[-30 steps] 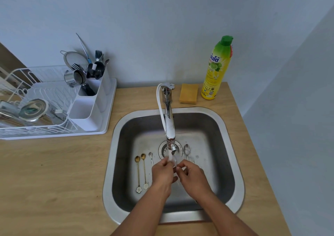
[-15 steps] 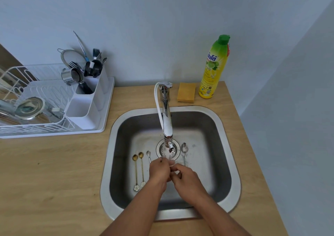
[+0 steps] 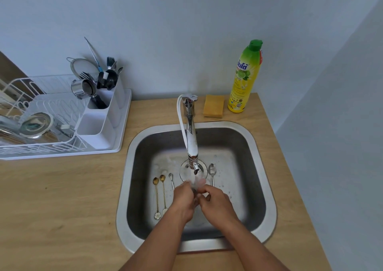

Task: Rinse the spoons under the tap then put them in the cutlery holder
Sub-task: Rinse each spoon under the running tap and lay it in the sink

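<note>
**Hands together under the running tap**

Both hands meet over the sink, under the tap, where water runs. The left hand and right hand have curled fingers; what they grip is blurred by water, so I cannot tell. Four spoons lie on the sink floor: two gold spoons, a small one, another. The holder stands in the rack on the bench.

Sink is sitting in the countertop; tap is rising behind it. Drying rack is standing left; sponge and bottle are standing behind-right. Spoons are lying in the basin.
</note>
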A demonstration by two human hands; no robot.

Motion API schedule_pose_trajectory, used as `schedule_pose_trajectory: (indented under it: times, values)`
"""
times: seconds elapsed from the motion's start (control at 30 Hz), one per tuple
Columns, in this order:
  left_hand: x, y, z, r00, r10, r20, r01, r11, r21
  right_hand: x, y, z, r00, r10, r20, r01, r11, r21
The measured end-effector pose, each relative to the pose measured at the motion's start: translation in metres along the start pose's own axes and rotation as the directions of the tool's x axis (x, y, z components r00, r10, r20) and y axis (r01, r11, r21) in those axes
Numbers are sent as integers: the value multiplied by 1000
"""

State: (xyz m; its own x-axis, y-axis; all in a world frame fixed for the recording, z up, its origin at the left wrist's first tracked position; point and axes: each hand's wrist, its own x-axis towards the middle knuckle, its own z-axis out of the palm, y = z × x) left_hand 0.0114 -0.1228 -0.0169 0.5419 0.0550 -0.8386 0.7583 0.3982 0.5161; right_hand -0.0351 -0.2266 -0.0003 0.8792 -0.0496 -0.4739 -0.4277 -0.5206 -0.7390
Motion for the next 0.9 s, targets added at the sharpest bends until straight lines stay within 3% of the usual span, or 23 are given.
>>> schedule_pose_trajectory:
  times: [0.23, 0.43, 0.63, 0.8, 0.9]
  values:
    - [12, -3, -1, 998, 2, -62, -2, 1000, 2, -5, 3, 5, 1000, -22, 7, 22, 1000, 1]
    - [16, -6, 1, 996, -82, -45, 78, 994, -80, -7, 8, 12, 992, 108, -62, -105, 993, 53]
    - [-5, -14, -5, 999, -22, -49, 29, 990, 141, 11, -7, 11, 979, 189, -82, -174, 971, 164]
    - [-2, -12, -17, 999, 3, -52, 7, 980, 198, 21, -8, 15, 980, 196, -21, -187, 957, 222]
    - [2, -5, -21, 996, 68, -59, -55, 978, 201, 17, -1, 18, 972, 231, 33, -227, 908, 353]
